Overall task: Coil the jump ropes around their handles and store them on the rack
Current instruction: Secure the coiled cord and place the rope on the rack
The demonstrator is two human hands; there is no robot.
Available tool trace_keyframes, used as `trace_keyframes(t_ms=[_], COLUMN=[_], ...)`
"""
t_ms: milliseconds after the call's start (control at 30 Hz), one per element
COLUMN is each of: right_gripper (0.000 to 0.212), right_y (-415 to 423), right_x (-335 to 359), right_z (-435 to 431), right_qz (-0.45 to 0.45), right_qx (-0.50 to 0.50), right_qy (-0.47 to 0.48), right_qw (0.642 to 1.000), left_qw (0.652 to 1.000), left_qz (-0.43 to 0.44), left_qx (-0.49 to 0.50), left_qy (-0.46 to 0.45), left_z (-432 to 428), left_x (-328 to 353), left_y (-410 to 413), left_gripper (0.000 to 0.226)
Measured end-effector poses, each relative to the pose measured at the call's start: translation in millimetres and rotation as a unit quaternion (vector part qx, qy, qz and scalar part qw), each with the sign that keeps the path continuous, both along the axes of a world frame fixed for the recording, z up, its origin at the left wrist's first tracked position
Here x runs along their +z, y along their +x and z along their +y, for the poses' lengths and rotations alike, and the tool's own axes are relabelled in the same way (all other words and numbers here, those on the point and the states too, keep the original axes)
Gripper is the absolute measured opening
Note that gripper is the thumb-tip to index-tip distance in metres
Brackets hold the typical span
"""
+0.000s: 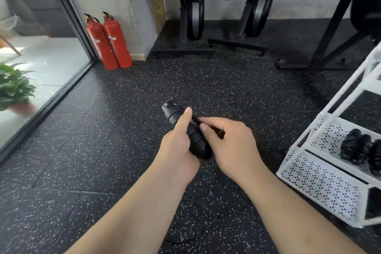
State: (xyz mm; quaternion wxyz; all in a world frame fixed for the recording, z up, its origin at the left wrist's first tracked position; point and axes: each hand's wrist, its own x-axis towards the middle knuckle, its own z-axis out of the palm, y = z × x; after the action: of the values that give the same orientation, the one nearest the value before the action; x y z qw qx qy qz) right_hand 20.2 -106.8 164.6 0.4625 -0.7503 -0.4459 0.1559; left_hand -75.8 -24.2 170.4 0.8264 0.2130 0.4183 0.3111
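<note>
My left hand (177,146) grips the black jump rope handles (181,123) held together, thumb lying along their side. My right hand (231,142) pinches the thin black rope (208,126) where it crosses the handles. A loose length of the same rope (198,227) trails on the speckled floor below my forearms. At the right stands the white perforated rack (317,181), with coiled black ropes (358,148) lying on its middle shelf.
Two red fire extinguishers (109,41) stand by the grey pillar at the back left. A glass wall with a dark frame (61,90) runs along the left, a green plant (14,86) behind it. Black machine stands (193,33) line the rear wall.
</note>
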Motion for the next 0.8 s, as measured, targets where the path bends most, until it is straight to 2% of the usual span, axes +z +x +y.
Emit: trace_keyframes(t_ms=[100, 200, 300, 400, 500, 667, 800], right_gripper=[0.026, 0.032, 0.039, 0.048, 0.048, 0.052, 0.043], right_y=[-9.3, -15.9, -27.4, -35.8, -30.5, -30.3, -24.1], right_x=[-4.1, -3.4, -2.2, -4.4, -5.7, -9.9, -10.4], right_z=[0.7, 0.4, -4.2, -7.9, -7.6, -7.4, -6.8], right_qz=[-0.028, -0.026, -0.074, -0.156, -0.176, -0.165, -0.162], right_qx=[-0.002, 0.012, 0.054, 0.082, 0.076, 0.093, 0.083], right_qy=[-0.013, -0.023, -0.023, -0.053, -0.050, -0.058, -0.052], right_qw=[1.000, 0.999, 0.996, 0.983, 0.980, 0.980, 0.982], left_qw=[0.998, 0.996, 0.995, 0.997, 0.997, 1.000, 0.999], left_qz=[0.050, 0.068, 0.083, 0.037, -0.013, 0.004, 0.007], left_qx=[0.029, 0.037, 0.041, 0.059, 0.075, 0.026, -0.011], left_qy=[0.012, 0.037, 0.047, 0.024, -0.005, -0.012, -0.042], left_z=[1.1, 2.0, 5.1, 11.0, 11.0, 7.6, 5.4], left_x=[0.7, 1.6, 5.3, 6.5, 7.9, 2.5, -1.5], left_y=[0.6, -1.8, -6.7, -10.1, -9.9, -10.5, -9.2], left_gripper=[0.049, 0.039, 0.027, 0.011, 0.006, 0.026, 0.049])
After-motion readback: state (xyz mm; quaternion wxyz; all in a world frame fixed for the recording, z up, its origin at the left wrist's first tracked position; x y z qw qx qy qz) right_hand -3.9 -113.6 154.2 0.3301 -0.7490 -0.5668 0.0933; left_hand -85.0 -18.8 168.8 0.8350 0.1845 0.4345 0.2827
